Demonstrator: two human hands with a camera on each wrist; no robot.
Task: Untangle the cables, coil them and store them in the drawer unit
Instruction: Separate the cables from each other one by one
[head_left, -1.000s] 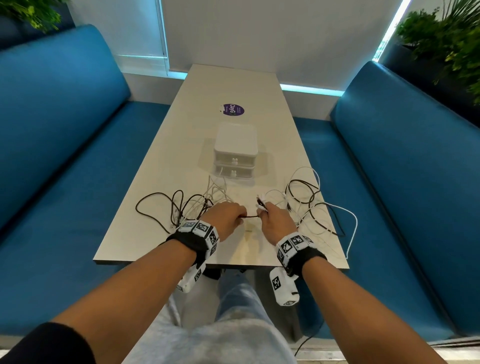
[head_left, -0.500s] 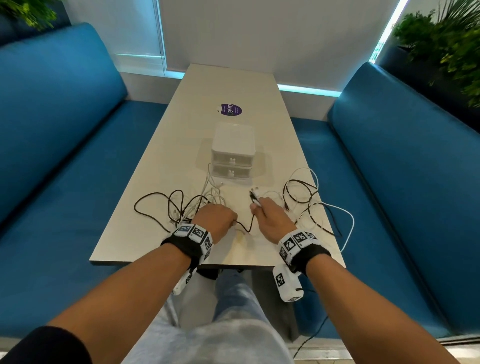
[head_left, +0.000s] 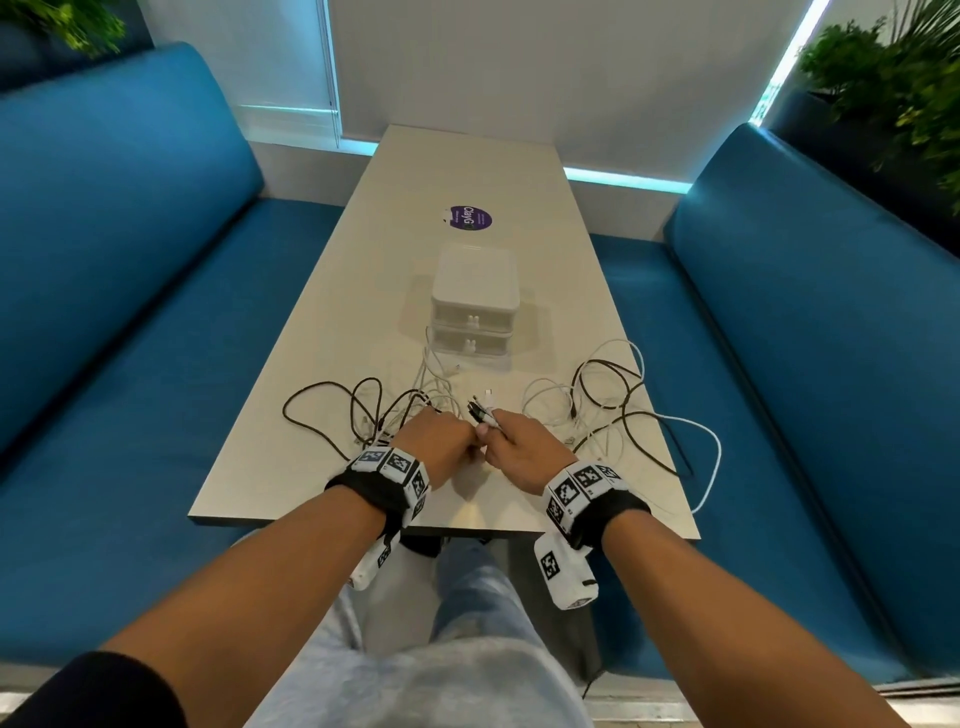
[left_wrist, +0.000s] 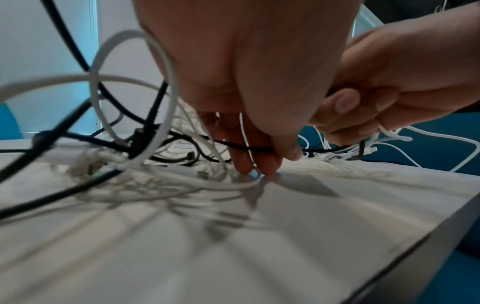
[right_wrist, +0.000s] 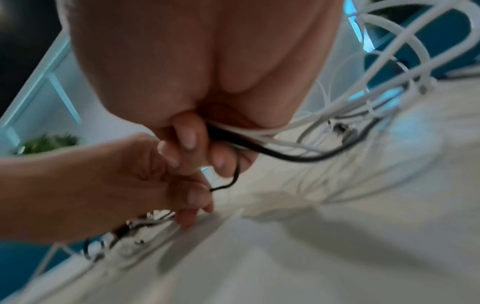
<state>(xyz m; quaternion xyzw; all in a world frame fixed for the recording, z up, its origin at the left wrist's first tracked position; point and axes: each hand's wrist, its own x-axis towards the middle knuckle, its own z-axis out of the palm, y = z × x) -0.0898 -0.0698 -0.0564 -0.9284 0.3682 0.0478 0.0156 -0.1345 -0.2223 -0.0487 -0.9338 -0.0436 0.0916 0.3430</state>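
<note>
Both hands worked the cable tangle at the near end of the bench (head_left: 332, 291).

The right hand (head_left: 524, 451) curled around a bundle of white and black cable ends (head_left: 480, 412), while the left hand (head_left: 441, 441), touching it knuckle to knuckle, pinched a black cable (left_wrist: 241, 146) with fingertips (left_wrist: 262, 166) pressed down. Loose cables (head_left: 613, 410) sprawled out to either side of the hands, and the closed white drawer unit (head_left: 474, 312) stood just beyond them.

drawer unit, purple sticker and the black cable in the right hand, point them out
drawer unit (head_left: 475, 283): head view, on its flat white top.
purple sticker (head_left: 468, 217): head view, at its middle.
black cable (right_wrist: 283, 155): right wrist view, on the stretch leaving the right hand (right_wrist: 197, 67).
</note>
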